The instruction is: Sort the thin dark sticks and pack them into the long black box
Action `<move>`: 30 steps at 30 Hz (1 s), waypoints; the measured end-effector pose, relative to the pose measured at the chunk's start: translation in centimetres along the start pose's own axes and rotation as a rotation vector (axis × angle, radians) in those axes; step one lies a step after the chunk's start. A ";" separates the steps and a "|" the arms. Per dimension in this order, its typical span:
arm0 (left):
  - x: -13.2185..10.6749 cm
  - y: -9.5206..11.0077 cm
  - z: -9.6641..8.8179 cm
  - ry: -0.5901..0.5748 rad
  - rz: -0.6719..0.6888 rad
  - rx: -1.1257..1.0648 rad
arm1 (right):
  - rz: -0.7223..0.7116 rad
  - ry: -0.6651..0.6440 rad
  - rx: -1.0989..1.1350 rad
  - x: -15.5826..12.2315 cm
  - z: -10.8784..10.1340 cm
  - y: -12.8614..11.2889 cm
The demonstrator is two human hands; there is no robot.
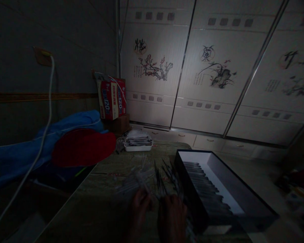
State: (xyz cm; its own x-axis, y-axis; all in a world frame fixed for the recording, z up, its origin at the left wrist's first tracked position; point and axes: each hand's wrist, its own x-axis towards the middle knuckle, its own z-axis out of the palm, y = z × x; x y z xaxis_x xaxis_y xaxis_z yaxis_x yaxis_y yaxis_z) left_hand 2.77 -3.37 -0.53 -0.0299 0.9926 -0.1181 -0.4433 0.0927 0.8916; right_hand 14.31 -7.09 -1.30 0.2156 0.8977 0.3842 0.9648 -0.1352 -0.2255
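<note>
The room is very dim. My left hand (139,209) and my right hand (172,216) rest close together at the near edge of a table (103,189). Both touch a loose pile of thin dark sticks (164,175) that fan upward from my fingers. Clear plastic sleeves (134,180) lie just left of the sticks. Whether either hand is gripping the sticks is too dark to tell. To the right stands a long black box (243,192) with a white inside, holding a row of the same dark sticks.
A small white tray (138,145) with more sticks sits at the table's far end. A red round object (83,146) and blue cloth (27,148) lie at left, below a white cable (47,128). A red carton (111,98) stands by painted wardrobe doors (205,74).
</note>
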 end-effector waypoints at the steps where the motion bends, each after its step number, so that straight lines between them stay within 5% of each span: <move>1: 0.1 0.1 0.0 0.010 0.006 -0.002 | 0.003 -0.003 -0.005 0.1 -0.1 -0.1; 6: 0.6 0.5 -0.2 0.070 0.014 -0.043 | 0.011 0.072 0.017 0.3 0.7 0.3; 11: 0.9 1.6 -0.4 0.105 -0.048 -0.165 | -0.007 0.209 0.346 -0.1 1.7 0.4; 17: 1.6 2.0 -1.0 0.109 -0.037 -0.254 | -0.082 0.216 0.640 -1.4 2.1 -1.5; 30: 1.4 1.0 -0.8 -0.019 -0.004 -0.032 | -0.027 0.152 0.697 -1.4 1.5 -1.7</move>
State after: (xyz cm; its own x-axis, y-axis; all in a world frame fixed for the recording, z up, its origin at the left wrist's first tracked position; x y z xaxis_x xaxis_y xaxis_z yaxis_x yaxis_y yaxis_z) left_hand 1.55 -1.97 -0.21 -0.0113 0.9935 -0.1130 -0.4716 0.0944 0.8767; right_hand 12.14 -7.45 -2.78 0.2609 0.8215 0.5070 0.6603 0.2313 -0.7145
